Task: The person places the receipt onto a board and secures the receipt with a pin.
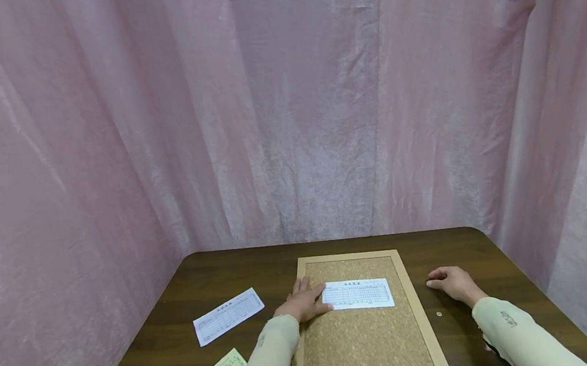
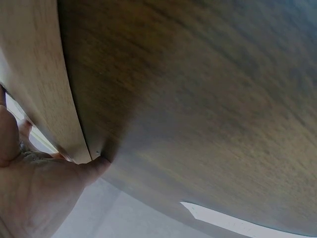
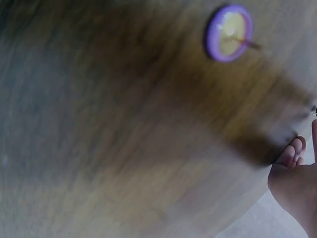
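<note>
Two hands down: left hand flat, fingers pressing the white form at lower centre on the cork board; right hand loosely curled, holding nothing, near a thumbtack.

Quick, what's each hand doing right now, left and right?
Left hand: open, fingers flat on the white slip.
Right hand: open, resting on the table, holding nothing.

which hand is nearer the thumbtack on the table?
Right. The right hand rests on the table just beyond the thumbtack, close by. The left hand is across the corkboard, pressing the white slip's left edge.
</note>
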Tool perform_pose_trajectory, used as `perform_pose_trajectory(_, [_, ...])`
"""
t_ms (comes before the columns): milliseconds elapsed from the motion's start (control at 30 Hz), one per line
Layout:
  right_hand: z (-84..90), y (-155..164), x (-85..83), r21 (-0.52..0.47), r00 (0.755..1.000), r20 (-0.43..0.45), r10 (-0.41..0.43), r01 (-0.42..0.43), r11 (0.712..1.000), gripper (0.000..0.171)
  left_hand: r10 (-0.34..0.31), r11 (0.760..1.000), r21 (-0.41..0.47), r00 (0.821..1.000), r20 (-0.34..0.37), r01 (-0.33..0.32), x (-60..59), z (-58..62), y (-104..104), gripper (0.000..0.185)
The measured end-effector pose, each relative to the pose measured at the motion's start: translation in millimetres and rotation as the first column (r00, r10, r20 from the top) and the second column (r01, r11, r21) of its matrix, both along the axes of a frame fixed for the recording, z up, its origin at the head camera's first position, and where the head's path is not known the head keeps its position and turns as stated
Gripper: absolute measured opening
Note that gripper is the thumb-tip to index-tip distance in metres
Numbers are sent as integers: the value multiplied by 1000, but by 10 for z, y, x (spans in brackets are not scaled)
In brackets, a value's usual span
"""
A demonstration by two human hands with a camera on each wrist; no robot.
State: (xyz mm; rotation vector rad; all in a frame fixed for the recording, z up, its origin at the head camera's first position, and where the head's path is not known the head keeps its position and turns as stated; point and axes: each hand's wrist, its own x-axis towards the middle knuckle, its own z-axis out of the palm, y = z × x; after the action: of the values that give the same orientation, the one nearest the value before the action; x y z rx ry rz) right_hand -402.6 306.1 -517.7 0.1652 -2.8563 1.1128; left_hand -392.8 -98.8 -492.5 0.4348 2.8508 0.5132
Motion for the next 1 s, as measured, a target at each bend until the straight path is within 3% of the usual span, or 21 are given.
perform_pose_trajectory(1000, [6,-71,-35,45,998,-1,-57,57,997,23,-1,999,-36,1000,-10,0,-24,-27,6,70])
